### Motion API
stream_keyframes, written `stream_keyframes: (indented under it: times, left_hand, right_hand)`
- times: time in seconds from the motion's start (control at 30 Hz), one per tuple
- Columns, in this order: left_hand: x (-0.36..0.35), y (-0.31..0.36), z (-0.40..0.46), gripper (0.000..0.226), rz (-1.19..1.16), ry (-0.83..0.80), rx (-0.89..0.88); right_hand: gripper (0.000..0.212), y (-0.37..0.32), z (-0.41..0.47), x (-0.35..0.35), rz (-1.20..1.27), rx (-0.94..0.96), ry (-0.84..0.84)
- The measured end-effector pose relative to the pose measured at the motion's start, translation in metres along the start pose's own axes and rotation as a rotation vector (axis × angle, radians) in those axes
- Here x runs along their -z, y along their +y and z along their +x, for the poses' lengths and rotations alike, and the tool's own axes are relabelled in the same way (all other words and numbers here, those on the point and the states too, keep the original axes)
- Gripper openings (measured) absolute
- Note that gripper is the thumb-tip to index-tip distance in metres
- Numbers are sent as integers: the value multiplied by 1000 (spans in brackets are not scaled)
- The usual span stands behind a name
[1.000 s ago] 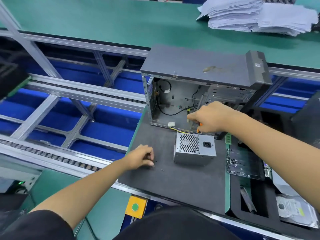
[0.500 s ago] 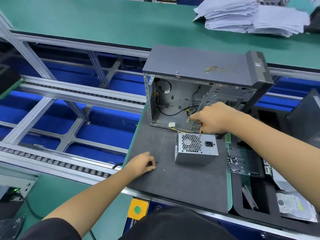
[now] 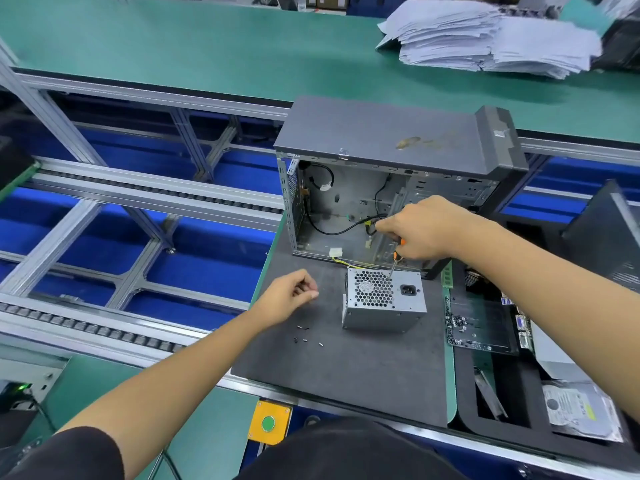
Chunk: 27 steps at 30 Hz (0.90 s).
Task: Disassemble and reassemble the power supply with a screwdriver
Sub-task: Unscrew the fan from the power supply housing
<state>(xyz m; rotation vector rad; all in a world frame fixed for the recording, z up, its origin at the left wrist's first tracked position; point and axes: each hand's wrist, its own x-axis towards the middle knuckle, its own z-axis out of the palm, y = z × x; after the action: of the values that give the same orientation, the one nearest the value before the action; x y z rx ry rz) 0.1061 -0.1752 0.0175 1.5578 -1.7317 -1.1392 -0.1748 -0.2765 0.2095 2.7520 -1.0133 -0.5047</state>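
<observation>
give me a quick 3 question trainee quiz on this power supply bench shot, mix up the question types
1. True or false: the power supply sits inside the computer case.
2. Multiple choice: what does the right hand hold? A) a cable B) the screwdriver C) a hard drive
3. Fill in: the loose screws lie on the grey mat, just nearer the camera than the ___ hand.

Key
1. False: it stands on the mat in front of the open case.
2. B: orange handle in the grip, shaft pointing down at the fan grille.
3. left
</observation>
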Motion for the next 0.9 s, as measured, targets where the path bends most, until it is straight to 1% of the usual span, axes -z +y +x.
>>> stream_keyframes:
  times: [0.1, 0.23, 0.37, 0.5, 0.57, 0.9]
  left_hand:
    - [0, 21, 18, 4, -154, -27, -9]
    - [-10, 42, 34, 5, -418, -45, 29]
    - [-25, 55, 42, 5, -528, -34, 83]
    - [-37, 63, 45, 7, -675, -29, 85]
    - [-40, 65, 46, 8, -693, -26, 83]
    - [-45, 69, 49, 13, -578, -66, 62]
  right_hand:
    - [15, 4, -3, 2, 27, 2, 30]
    - [16, 9, -7, 5, 74, -3, 66]
    - [14, 13, -11, 9, 161, -22, 128]
    - [13, 18, -15, 10, 225, -37, 167]
    - [12, 19, -17, 10, 244, -45, 174]
    - [10, 19, -16, 9, 298, -24, 163]
